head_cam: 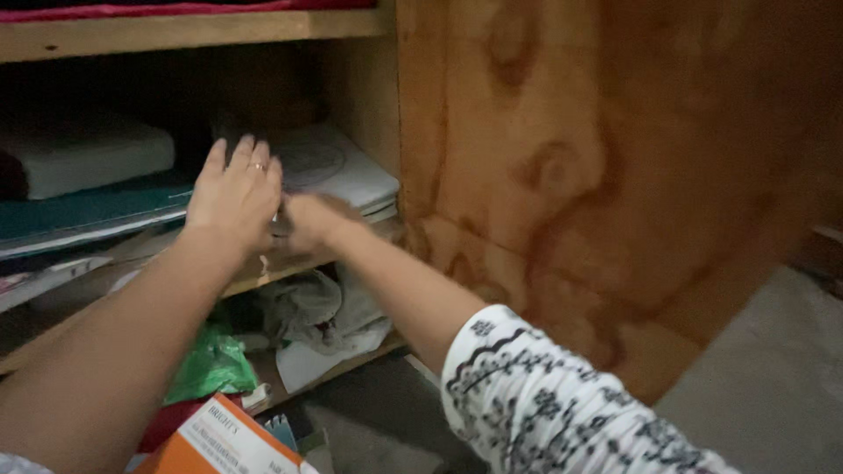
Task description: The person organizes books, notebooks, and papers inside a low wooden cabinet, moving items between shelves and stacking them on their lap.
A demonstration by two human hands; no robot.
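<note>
Landmark: wooden shelf board [263,279] in the open cabinet.

Left hand [234,195] — above the board, fingers straight and close together, palm flat toward the stack of white papers [338,171] lying on it; holding nothing.
Right hand [309,219] — just beside the left, at the stack's near edge; motion-blurred, so I cannot tell whether the fingers are curled on anything.

Judgement: sheets are thin, smooth, slippery — best squared with both palms and lifted from underneath, not pinched at a corner.

Below the board: crumpled grey cloth [309,309], soft; glossy green plastic bag [209,364]. Cabinet side panel [606,175] — stained plywood, hard, flat.
</note>
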